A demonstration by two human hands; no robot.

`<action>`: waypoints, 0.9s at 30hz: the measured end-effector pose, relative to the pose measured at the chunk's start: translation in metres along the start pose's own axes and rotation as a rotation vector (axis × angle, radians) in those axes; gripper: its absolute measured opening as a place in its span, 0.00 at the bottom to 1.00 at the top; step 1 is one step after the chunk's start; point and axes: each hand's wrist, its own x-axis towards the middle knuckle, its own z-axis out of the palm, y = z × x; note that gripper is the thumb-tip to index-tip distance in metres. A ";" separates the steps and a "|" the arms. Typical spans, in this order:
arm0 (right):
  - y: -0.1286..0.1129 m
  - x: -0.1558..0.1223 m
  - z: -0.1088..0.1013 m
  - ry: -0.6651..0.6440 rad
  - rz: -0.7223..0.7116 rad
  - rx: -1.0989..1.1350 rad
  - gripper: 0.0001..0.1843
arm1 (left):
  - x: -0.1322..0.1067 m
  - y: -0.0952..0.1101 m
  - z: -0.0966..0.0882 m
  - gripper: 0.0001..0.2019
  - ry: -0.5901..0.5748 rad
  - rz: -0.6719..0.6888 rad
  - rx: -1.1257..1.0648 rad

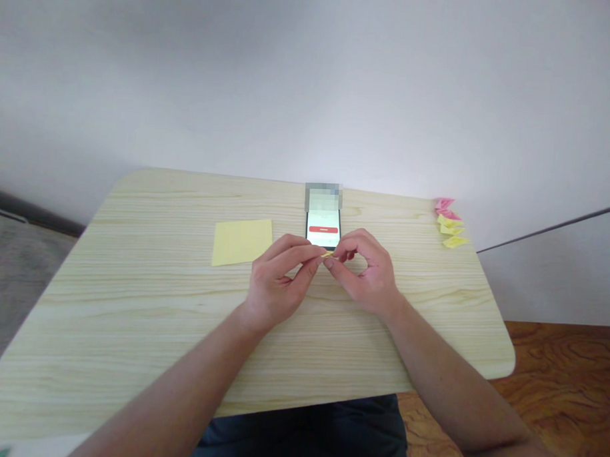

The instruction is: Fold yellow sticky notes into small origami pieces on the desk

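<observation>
Between my fingertips is a small folded piece of yellow paper (pixel 327 254), mostly covered by the fingers. My left hand (pixel 282 279) pinches its left end with thumb and fingers. At its right end, my right hand (pixel 366 270) has thumb and fingertips closed on the same paper. Both hands are just in front of a phone (pixel 324 219) with a lit screen and a red button on it. A flat yellow paper sheet (pixel 242 242) lies on the table left of the phone, close to my left hand.
Folded paper pieces stand in a row at the table's back right edge, with a pink one (pixel 446 207) behind yellow ones (pixel 452 227). The light wooden table (pixel 147 283) meets a white wall (pixel 290 88) at the back. Wooden floor (pixel 564 384) shows at right.
</observation>
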 end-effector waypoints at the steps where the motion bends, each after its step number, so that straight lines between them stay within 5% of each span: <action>1: 0.000 0.000 0.000 -0.006 0.005 0.000 0.04 | 0.000 0.000 0.000 0.07 -0.003 -0.004 0.001; 27: 0.002 -0.001 0.002 -0.056 0.047 0.052 0.03 | 0.001 -0.004 0.004 0.05 -0.016 -0.219 -0.168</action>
